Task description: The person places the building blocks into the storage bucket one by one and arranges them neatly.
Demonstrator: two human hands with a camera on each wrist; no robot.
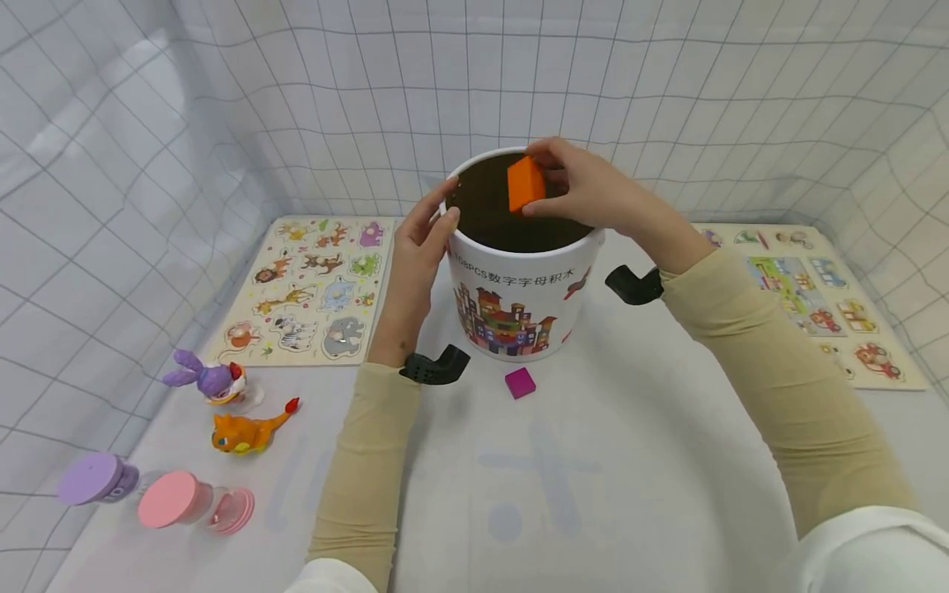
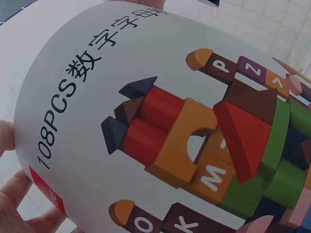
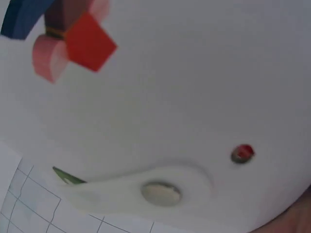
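A white bucket printed with colourful building blocks stands upright on the table. Over its open mouth my right hand pinches an orange block between thumb and fingers. My left hand holds the bucket's left rim, thumb and fingertips at the edge. In the left wrist view, fingers of the left hand lie along the bucket's side. The right wrist view is filled by the bucket wall and its white handle. A small magenta block lies on the table in front of the bucket.
Animal puzzle board lies to the left, vehicle puzzle board to the right. At left stand a purple rabbit figure, an orange lizard-like figure, a purple-lidded tub and a pink-lidded tub. White grid-patterned cloth walls surround the table.
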